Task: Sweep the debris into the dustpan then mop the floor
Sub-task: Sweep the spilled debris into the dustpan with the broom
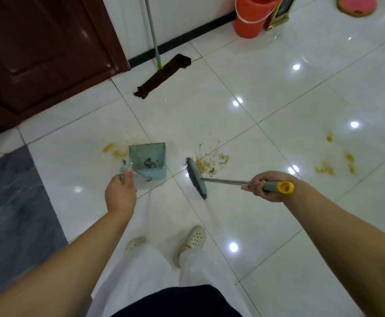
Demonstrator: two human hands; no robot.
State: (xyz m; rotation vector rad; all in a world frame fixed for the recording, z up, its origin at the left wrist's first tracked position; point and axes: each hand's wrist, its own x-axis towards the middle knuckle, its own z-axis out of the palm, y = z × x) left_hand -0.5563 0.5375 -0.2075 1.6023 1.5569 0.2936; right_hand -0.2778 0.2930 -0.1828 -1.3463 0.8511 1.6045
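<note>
Shoes and pale trousers stand nearest on the white tiled floor. Farther out, the left hand has its grip closed round the dustpan handle, the teal dustpan resting on the floor with a dark clump inside. The right hand grips the broom by its shaft near the yellow end cap, bristles down beside a scatter of yellowish debris, right of the dustpan. More yellow smears lie far right and beside the dustpan's left edge. Beyond, a mop leans at the wall by a dark door; an orange bucket stands farthest back.
</note>
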